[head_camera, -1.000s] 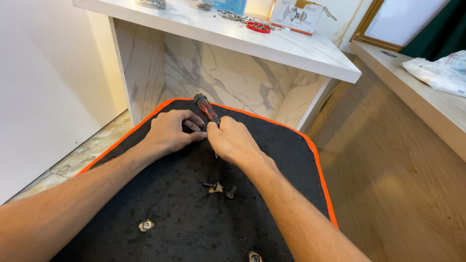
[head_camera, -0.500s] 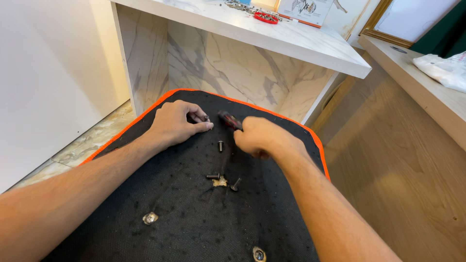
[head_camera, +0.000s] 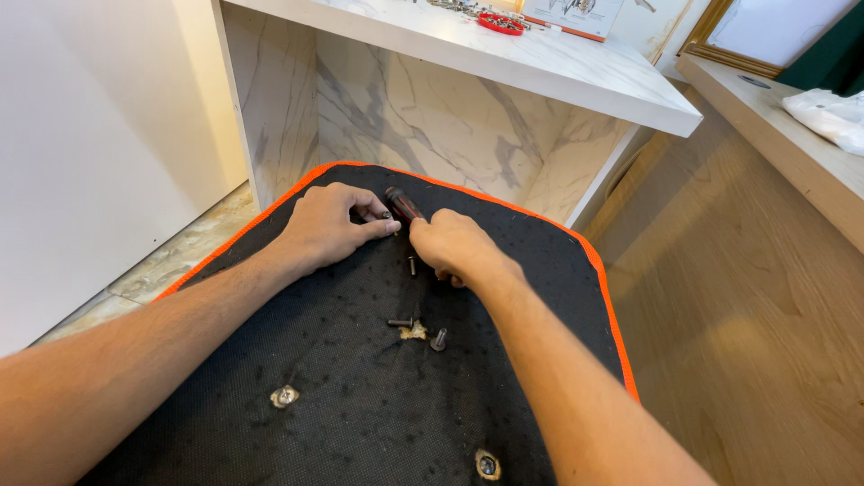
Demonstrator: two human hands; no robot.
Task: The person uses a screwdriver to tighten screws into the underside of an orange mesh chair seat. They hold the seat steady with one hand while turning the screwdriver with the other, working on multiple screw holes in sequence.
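Since half a second ago our right hand (head_camera: pixel 454 247) has slid back toward the left hand (head_camera: pixel 328 225), so the two now sit almost touching again at the far end of the black padded panel (head_camera: pixel 360 414) with its orange edging (head_camera: pixel 605 297). We hold the screwdriver (head_camera: pixel 402 205) in the right hand, fingers clenched round its dark reddish handle, which pokes up and away from us between the two hands; the tip is hidden under the fist, so we cannot tell what it meets. Our left hand lies palm down on the fabric, fingers curled with thumb and forefinger pinched close together beside the handle, seemingly steadying something small there, though we cannot see whether anything is gripped. A lone screw (head_camera: pixel 412 265) lies just below the hands. Nearer to us sit a small cluster of loose bolts (head_camera: pixel 416 326), probably parked within easy reach, and two metal fittings (head_camera: pixel 284 396) set into the fabric. Beyond the panel stands a white marbled counter (head_camera: pixel 540 63), carrying a red dish (head_camera: pixel 500 23) of small parts well apart from the work. Wood flooring (head_camera: pixel 756 315) runs along the right.
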